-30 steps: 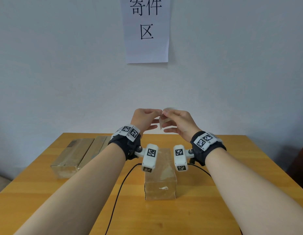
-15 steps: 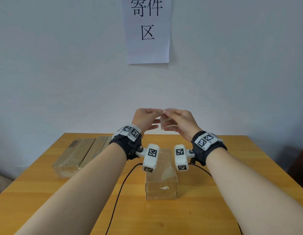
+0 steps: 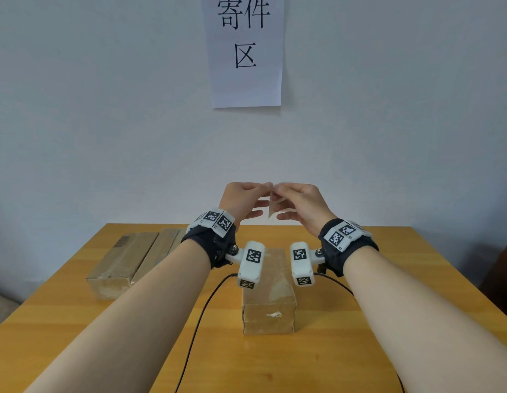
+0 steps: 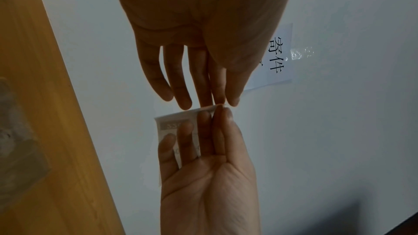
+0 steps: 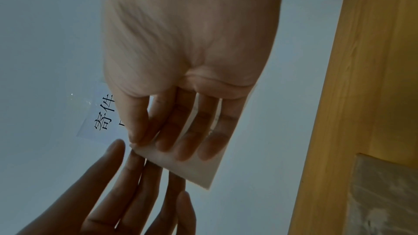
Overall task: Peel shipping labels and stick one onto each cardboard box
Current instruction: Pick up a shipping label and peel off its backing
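Both hands are raised above the table in front of the wall, with a small white shipping label (image 3: 272,207) between them. My right hand (image 3: 278,190) holds the label, thumb on one face and fingers spread on the other (image 5: 192,169). My left hand (image 3: 267,189) pinches the label's top corner (image 4: 217,107) with thumb and forefinger, its other fingers straight. Below the hands a taped cardboard box (image 3: 267,296) stands lengthwise at the table's middle. Two more boxes (image 3: 124,259) lie side by side at the back left; the outer one carries a barcode.
The wooden table (image 3: 388,307) ends at the white wall behind. A paper sign (image 3: 246,52) with black characters hangs on the wall above the hands. A black cable (image 3: 201,307) runs from the left wrist toward the front edge.
Both hands stay in the same spot above the centre box. The fingertips have closed in on the label's top corner, and the label hangs a little more edge-on.
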The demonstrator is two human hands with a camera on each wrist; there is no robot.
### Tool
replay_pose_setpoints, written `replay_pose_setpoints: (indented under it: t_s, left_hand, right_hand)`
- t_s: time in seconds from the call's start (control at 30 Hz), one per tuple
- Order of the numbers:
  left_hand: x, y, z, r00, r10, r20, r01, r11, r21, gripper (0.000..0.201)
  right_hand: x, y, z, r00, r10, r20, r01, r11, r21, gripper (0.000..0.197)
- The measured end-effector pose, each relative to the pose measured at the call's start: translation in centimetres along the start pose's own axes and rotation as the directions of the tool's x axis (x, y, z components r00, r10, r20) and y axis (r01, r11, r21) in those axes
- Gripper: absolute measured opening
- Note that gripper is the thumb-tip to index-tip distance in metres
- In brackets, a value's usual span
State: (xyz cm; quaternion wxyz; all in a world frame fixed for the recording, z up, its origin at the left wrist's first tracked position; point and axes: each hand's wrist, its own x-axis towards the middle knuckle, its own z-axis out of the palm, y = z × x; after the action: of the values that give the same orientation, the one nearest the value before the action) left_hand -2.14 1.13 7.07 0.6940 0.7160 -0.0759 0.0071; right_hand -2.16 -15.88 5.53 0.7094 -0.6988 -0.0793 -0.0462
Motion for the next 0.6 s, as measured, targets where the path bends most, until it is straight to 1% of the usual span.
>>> replay_pose_setpoints:
  t_s: [0.1,0.23,0.6]
  left_hand:
    - [-0.05,0.00,-0.02,1.000,0.004,0.004,-0.004,1.000,0.020,0.025]
    - [0.01,-0.20,-0.02,1.000,0.015,-0.015,-0.015,0.999,0.034,0.018]
    - [0.22,-0.41,0.15,0.999,-0.030,-0.017,0.031,0.999,0.032,0.020]
  right_hand:
    - [0.01,0.02,-0.03,1.000,-0.003,-0.015,0.002,1.000,-0.028,0.020]
    - [-0.01,0.13,-0.12,1.000,-0.008,-0.016,0.007,0.999,-0.044,0.018]
    - [-0.09,0.19,-0.16,1.000,0.013,-0.010,-0.014,1.000,-0.026,0.019]
